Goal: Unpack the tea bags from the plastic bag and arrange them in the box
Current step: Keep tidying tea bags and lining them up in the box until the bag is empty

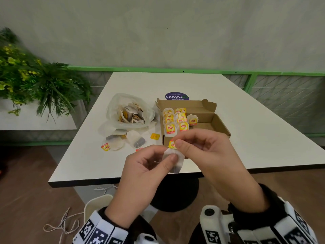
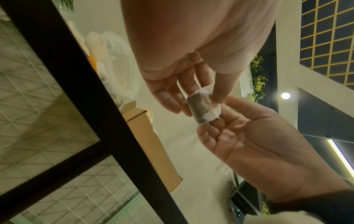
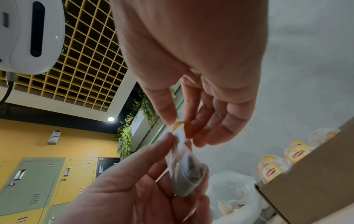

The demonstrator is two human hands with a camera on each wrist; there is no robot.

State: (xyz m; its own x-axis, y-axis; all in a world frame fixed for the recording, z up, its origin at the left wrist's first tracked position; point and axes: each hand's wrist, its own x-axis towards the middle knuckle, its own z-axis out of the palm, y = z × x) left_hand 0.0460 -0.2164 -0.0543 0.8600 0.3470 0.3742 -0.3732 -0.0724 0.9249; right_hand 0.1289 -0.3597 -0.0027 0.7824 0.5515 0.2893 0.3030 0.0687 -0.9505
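Observation:
Both hands hold one tea bag (image 1: 174, 162) above the table's near edge. My left hand (image 1: 169, 156) pinches its white paper pouch (image 2: 201, 107). My right hand (image 1: 176, 144) pinches its yellow tag (image 3: 180, 125) at the top. The brown cardboard box (image 1: 221, 127) lies open just beyond the hands, with several yellow-tagged tea bags (image 1: 175, 120) standing in rows in its left part. Left of it sits the clear plastic bag (image 1: 130, 111), open and holding more tea bags.
Three or so loose tea bags (image 1: 116, 143) and a stray yellow tag (image 1: 155, 136) lie on the white table (image 1: 246, 120) in front of the plastic bag. A round purple sticker (image 1: 176, 96) is behind the box. A plant (image 1: 35, 80) stands at the left; a cable (image 1: 61, 224) lies on the floor.

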